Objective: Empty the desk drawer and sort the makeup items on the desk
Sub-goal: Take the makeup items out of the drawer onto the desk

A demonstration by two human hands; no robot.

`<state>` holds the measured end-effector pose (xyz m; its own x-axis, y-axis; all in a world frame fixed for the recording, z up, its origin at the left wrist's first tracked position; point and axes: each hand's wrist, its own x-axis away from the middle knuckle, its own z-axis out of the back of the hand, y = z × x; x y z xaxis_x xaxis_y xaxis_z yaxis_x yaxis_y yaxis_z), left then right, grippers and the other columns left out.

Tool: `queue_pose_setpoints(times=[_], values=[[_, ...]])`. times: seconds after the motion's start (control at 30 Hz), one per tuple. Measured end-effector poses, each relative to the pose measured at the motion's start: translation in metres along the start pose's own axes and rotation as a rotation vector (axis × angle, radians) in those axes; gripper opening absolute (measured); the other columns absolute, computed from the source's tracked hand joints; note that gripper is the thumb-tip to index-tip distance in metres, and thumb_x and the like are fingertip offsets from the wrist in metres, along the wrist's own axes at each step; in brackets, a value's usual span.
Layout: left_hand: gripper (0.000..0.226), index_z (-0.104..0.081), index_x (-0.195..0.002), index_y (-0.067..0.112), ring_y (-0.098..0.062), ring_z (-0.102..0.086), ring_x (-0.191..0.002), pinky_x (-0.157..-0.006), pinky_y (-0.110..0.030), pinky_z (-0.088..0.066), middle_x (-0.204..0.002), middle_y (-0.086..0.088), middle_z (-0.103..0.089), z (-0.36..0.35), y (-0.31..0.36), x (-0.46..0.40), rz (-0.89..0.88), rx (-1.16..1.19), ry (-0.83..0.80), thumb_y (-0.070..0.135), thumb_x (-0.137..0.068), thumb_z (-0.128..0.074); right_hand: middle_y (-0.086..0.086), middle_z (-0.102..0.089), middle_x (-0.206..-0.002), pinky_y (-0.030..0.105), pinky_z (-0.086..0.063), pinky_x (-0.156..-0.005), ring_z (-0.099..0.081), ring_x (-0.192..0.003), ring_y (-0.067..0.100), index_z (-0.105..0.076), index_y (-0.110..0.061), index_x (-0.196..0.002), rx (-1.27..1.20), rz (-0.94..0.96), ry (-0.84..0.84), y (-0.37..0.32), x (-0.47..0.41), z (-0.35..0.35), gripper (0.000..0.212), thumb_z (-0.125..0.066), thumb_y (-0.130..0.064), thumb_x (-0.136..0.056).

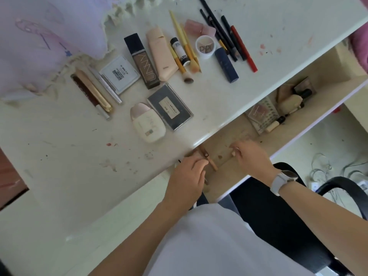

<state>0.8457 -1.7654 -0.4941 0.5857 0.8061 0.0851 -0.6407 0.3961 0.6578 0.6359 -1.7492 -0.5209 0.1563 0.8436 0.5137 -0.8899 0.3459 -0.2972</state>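
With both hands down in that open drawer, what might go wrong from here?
1. The left hand holds thin tan sticks right at the desk edge; lifting them might knock them loose.
2. The red pencil lies near the desk's front edge and may roll into the drawer.
3. The items heaped at the drawer's far end could be overlooked.

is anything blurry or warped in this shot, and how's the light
Head view: even, soft daylight, with no hard shadows on the desk; both the left hand and right hand are motion-blurred over the drawer; wide-angle distortion bends the desk edge; items deep in the drawer sit dim and soft.
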Motion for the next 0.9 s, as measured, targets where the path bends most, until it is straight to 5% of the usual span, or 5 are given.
queue_pose_setpoints(times=[0.2,0.43,0.67,0.77,0.9], values=[[0.035,-0.047,-0.124,0.009,-0.029,-0.035,-0.125,-0.101,-0.038,-0.03,-0.13,-0.009,-0.044,-0.053,-0.008,-0.028,-0.021,-0.467,-0.671,0.008,-0.089,-0.044,0.012,-0.041,-0.135,0.046,-0.025,-0.108,-0.029,-0.13,0.033,-0.04,-0.013,-0.133,0.445,0.067,-0.285,0.018,-0.029,-0.023,0.045,-0.042,-0.003,-0.089],[0.027,-0.061,-0.11,0.008,-0.029,-0.029,-0.128,-0.108,-0.047,-0.019,-0.126,-0.007,-0.053,-0.087,-0.008,-0.037,-0.197,-0.653,-0.926,0.011,-0.087,-0.047,0.012,-0.045,-0.129,0.041,-0.033,-0.098,-0.037,-0.122,0.031,-0.053,-0.008,-0.121,0.586,0.074,-0.327,0.029,-0.046,-0.037,0.032,-0.041,-0.005,-0.091],[0.033,-0.057,-0.118,0.005,-0.031,-0.036,-0.126,-0.105,-0.044,-0.026,-0.131,-0.015,-0.045,-0.092,-0.01,-0.035,-0.128,-0.718,-0.978,0.018,-0.089,-0.047,0.011,-0.047,-0.129,0.041,-0.035,-0.092,-0.037,-0.12,0.029,-0.047,-0.009,-0.124,0.516,0.13,-0.306,0.038,-0.045,-0.043,0.031,-0.04,-0.014,-0.094],[0.021,-0.07,-0.082,0.013,-0.026,-0.058,-0.097,-0.088,-0.039,-0.044,-0.09,-0.006,-0.067,-0.087,-0.012,-0.036,-0.238,-0.674,-0.816,0.027,-0.067,-0.066,0.009,-0.053,-0.123,0.042,-0.031,-0.096,-0.04,-0.118,0.027,-0.048,-0.01,-0.123,0.54,0.19,-0.372,0.036,-0.043,-0.039,0.032,-0.041,-0.024,-0.095],[0.02,-0.065,-0.061,0.013,-0.025,-0.059,-0.077,-0.072,-0.032,-0.046,-0.065,-0.003,-0.062,-0.071,-0.011,-0.037,-0.33,-0.629,-0.72,0.028,-0.053,-0.075,0.008,-0.055,-0.115,0.041,-0.038,-0.096,-0.05,-0.107,0.028,-0.057,-0.013,-0.112,0.393,0.129,-0.457,0.03,-0.042,-0.044,0.026,-0.041,-0.024,-0.096]])
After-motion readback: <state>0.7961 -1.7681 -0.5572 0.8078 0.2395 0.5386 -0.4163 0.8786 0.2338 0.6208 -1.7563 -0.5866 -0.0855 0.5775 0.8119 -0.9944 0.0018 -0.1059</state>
